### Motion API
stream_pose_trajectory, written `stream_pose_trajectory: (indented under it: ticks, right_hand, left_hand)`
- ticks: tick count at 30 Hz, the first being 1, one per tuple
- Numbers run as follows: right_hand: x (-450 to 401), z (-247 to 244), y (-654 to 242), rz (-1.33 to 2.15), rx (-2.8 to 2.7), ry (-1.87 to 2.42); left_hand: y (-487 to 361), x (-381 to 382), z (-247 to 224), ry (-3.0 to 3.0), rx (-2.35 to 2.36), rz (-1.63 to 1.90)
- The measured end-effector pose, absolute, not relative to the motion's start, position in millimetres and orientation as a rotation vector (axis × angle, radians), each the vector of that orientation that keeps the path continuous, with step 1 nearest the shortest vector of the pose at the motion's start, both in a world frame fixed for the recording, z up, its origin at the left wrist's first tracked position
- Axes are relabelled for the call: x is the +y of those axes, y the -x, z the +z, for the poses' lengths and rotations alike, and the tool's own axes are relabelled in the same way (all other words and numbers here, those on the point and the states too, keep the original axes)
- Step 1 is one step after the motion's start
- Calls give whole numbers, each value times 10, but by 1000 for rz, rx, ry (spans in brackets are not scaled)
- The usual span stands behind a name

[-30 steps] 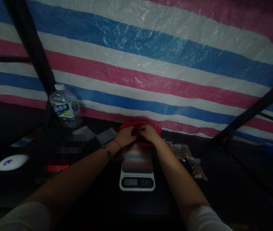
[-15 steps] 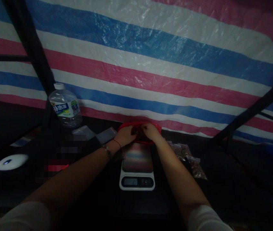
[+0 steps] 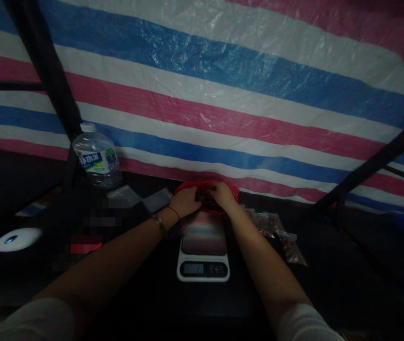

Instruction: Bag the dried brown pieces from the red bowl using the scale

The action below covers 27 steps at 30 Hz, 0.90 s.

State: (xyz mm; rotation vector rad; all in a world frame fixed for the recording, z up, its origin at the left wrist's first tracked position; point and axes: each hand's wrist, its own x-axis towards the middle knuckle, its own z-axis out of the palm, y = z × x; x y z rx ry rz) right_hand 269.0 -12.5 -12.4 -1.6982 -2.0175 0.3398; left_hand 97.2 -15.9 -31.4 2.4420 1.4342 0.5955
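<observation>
Behind a white digital scale (image 3: 203, 268) lies an open red plastic bag (image 3: 235, 192) with small dark brown pieces (image 3: 207, 196) in it. My left hand (image 3: 187, 200) reaches into the bag from the left, fingers curled among the pieces. From the right, my right hand (image 3: 224, 195) dips in with its fingers bent together. The dim light hides what either hand grips. A flat plate tops the scale, and its lit display appears to read 23.
Several small filled zip bags (image 3: 290, 247) lie right of the scale. Flat clear bags (image 3: 157, 200) are on the left, near a large plastic bottle (image 3: 97, 156). A white rounded device (image 3: 17, 239) sits far left. Dark posts (image 3: 45, 61) and a striped sheet (image 3: 202, 94) stand behind.
My right hand's fingers have shifted slightly left and down among the dark pieces. My left hand stays nearly in place. The scale and bags have not moved.
</observation>
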Motion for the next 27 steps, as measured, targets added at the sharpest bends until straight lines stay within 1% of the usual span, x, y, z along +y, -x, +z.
stream_pose_trajectory:
  ticks: [5,12,20,27]
  right_hand:
    - [-134,-166,-2624,409,-1905,1468]
    - [-188,-151,-2616,527,-1967,1415]
    - [-181,-128,-2659,559,-2009,1448]
    - [-207,-53,-2649,425,-1992,1410]
  left_hand:
    - [-1002,-170,-324,-2397,1450,596]
    - [-1006,-141,-332,-2396,1421,631]
    - [-991,-143,-320,-2378,1444,639]
    - [-986,-157,-295,-2376,1424,656]
